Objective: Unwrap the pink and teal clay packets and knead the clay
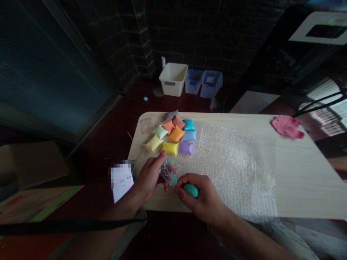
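Note:
My left hand is closed on a see-through plastic bag with green bits clinging to its inside. A smooth lump of green modelling clay sits in the curled fingers of my right hand. The thumb and index fingertip of that hand meet at the bag's lower right edge, beside a small green piece. Just beyond my hands lie several coloured clay packets, among them a yellow packet, a purple packet and an orange packet.
Bubble wrap covers much of the wooden table. A pink flattened piece lies at the table's far right. White and bluish bins stand on the floor behind. Cardboard is at the left.

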Tool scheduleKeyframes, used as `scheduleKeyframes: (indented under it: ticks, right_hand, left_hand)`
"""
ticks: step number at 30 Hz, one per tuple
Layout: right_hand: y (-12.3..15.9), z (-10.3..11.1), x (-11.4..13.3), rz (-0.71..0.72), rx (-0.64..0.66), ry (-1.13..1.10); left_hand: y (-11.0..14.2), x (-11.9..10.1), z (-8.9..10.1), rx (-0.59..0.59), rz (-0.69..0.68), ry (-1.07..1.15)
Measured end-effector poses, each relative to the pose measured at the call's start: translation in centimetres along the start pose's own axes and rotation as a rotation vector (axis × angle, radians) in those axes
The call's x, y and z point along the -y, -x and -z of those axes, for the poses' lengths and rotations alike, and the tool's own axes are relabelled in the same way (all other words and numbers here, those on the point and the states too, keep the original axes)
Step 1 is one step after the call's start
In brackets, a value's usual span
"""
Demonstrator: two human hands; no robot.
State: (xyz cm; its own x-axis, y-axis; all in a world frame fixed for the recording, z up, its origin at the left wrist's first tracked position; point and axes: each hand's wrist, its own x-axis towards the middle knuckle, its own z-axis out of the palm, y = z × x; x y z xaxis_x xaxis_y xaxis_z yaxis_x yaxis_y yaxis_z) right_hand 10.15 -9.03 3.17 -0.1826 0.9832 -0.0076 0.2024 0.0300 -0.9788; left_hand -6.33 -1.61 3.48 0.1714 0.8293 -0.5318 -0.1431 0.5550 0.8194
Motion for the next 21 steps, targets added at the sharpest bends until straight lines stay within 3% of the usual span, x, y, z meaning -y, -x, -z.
scheduleKeyframes:
  ticks: [8,12,21]
  right_hand:
    - [-0.3,0.0,-0.4,-0.251,-0.075,-0.431]
    - [-0.6,0.1,-0.6,-0.302,-0.147,-0.658]
    - [-0.2,-0.1,0.0,-0.305,-0.101,-0.708]
  left_hand:
    - [-0.2,-0.9,0.6,0.033,-0.021,0.028]
    - [-0.1,-1.1,0.8,0.037,-0.053,0.040]
    - [0.1,-0.6,0.1,-0.021,-0.136,-0.026]
